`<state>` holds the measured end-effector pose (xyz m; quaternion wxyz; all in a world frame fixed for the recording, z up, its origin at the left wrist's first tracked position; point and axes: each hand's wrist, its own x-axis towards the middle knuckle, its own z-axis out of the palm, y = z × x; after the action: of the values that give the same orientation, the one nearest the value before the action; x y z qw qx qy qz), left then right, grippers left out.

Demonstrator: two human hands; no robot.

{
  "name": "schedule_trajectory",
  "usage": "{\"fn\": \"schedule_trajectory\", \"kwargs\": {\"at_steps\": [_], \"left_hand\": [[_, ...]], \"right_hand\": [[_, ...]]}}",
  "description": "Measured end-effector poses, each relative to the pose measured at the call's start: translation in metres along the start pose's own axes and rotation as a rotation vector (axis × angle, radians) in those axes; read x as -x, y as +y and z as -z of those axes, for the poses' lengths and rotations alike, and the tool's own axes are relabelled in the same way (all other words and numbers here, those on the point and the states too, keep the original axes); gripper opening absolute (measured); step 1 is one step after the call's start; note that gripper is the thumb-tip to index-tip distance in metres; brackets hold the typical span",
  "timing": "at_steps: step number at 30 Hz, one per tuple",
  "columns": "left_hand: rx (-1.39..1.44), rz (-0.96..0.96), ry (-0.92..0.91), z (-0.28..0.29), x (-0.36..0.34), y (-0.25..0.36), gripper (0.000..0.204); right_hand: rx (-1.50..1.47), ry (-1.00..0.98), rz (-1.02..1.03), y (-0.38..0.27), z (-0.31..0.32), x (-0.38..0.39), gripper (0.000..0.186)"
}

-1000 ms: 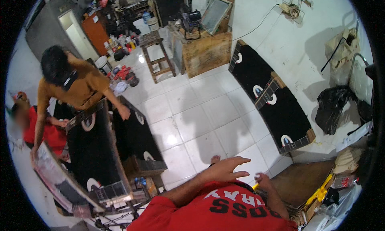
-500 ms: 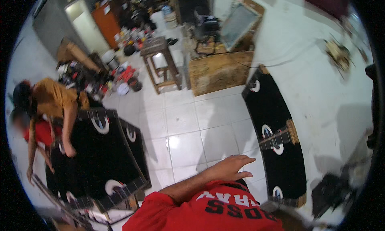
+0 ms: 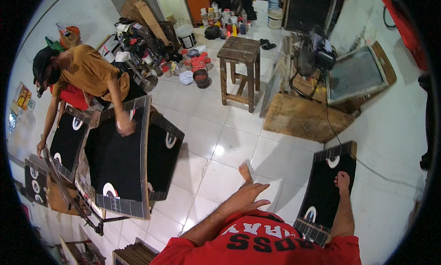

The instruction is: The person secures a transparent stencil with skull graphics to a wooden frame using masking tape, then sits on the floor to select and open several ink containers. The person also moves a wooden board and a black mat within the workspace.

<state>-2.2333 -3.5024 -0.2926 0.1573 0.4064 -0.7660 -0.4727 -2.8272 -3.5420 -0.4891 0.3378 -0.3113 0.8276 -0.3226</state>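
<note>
My left hand [image 3: 248, 197] is held in front of my body, its fingers stretched out and the thumb apart, with nothing in it. My right hand [image 3: 342, 180] is over the black panel [image 3: 327, 184] at the right, fingers curled together; whether something small is in them is hidden. That panel has white round prints with coloured details and light-brown, lined strips at its ends. At the left, a person in a mustard shirt [image 3: 94, 69] leans over similar black panels [image 3: 115, 159] on a stand. One hand of that person, blurred, is above a panel; the other touches a curved frame edge.
A wooden stool [image 3: 239, 50] stands on the tiled floor beyond my hands. Right of it are a wooden board [image 3: 305, 119], a framed screen [image 3: 358, 74] and a black fan [image 3: 321, 53]. Paint containers [image 3: 198, 62] and a white bucket [image 3: 185, 36] crowd the back left. A cable crosses the right side.
The view has swung to the right and sharpened. My right hand and forearm have come into view over the right panel. My left hand stays stretched out. The other person's hand has moved over the panel.
</note>
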Motion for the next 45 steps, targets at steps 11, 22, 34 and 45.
{"fn": "schedule_trajectory", "kwargs": {"at_steps": [11, 22, 34, 45], "left_hand": [[-0.099, 0.167, 0.375, 0.255, -0.102, -0.104, 0.069], [-0.055, 0.586, 0.340, 0.471, -0.163, -0.240, 0.073], [-0.324, 0.854, 0.318, 0.731, -0.218, -0.402, 0.071], [-0.373, 0.447, 0.447, 1.020, -0.391, -0.546, 0.070]], "right_hand": [[0.806, -1.153, 0.326, -0.218, -0.358, -0.005, 0.057], [0.412, -0.756, 0.590, -0.539, -0.624, -0.147, 0.034], [0.586, -0.160, 0.856, -0.786, -0.877, -0.285, 0.047], [0.821, -0.092, 0.318, -0.824, -0.883, -0.382, 0.051]]}}
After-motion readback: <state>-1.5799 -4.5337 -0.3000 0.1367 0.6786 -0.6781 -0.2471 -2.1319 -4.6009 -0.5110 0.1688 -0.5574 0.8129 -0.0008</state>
